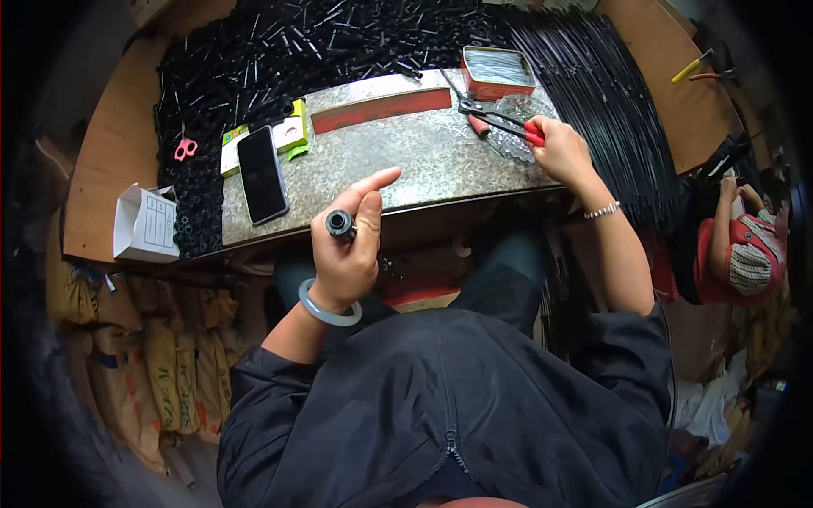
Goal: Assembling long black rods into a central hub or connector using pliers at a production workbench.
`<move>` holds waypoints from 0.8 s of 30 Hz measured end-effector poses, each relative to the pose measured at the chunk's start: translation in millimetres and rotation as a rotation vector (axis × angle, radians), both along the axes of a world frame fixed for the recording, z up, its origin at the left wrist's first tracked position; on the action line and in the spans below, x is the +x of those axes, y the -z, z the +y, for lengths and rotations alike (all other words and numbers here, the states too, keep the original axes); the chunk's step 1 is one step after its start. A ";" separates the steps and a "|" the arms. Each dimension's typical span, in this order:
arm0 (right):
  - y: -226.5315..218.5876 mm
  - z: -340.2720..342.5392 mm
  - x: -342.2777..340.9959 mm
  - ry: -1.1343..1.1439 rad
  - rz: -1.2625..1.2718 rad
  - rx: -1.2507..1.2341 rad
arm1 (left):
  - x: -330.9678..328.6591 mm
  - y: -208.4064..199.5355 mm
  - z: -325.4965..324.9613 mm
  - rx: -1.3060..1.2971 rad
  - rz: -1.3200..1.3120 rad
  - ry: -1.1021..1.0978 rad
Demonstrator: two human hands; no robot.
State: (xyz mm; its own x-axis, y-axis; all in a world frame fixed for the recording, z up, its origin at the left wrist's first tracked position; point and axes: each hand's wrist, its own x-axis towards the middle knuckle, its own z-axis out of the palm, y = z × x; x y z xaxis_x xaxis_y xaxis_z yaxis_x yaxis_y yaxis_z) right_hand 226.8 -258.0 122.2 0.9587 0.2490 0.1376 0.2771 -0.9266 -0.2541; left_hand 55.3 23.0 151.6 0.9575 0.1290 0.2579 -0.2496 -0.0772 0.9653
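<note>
My left hand (345, 262) is closed around a dark tubular part (340, 223), just in front of the table's near edge. Its round hollow end faces up, while my index finger stretches out to the right. Over the right of the table, my right hand (562, 154) grips pliers (534, 135) by their red handles. The dark jaws point left, beside a red tin (500, 91) full of thin pale pieces. Just below the jaws lies a small red cylinder (479, 126). Clear plastic (518, 108) sits by the pliers.
A red strip (381, 112) crosses the speckled tabletop (398, 157). A smartphone (263, 178) leans near small boxes; pink scissors (185, 150) and a white carton (146, 224) are left. Black parts (330, 38) pile behind; long black rods (593, 93) lie right. Another person (737, 254) sits far right.
</note>
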 end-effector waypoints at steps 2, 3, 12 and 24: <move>-7.0 -0.5 14.6 0.067 0.030 -0.180 | -1.9 -1.5 -1.0 0.047 -0.020 -0.011; -7.5 1.1 19.1 0.071 0.034 -0.217 | -3.4 -2.5 -0.7 0.055 -0.001 -0.024; -5.2 -0.2 26.0 0.070 0.028 -0.265 | 1.1 0.8 -4.2 0.082 -0.070 0.016; -42.8 80.4 -94.1 -0.638 -0.069 1.053 | 6.8 -2.0 -24.6 0.086 -0.198 0.084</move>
State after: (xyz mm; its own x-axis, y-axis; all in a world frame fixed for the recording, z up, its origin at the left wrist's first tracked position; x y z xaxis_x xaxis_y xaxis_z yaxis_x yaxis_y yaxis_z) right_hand 132.7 -177.6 165.0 0.6890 0.4068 0.5999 0.6474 0.0267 -0.7617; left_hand 62.0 -1.5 153.5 0.8934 0.0208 0.4487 -0.4428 -0.1280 0.8875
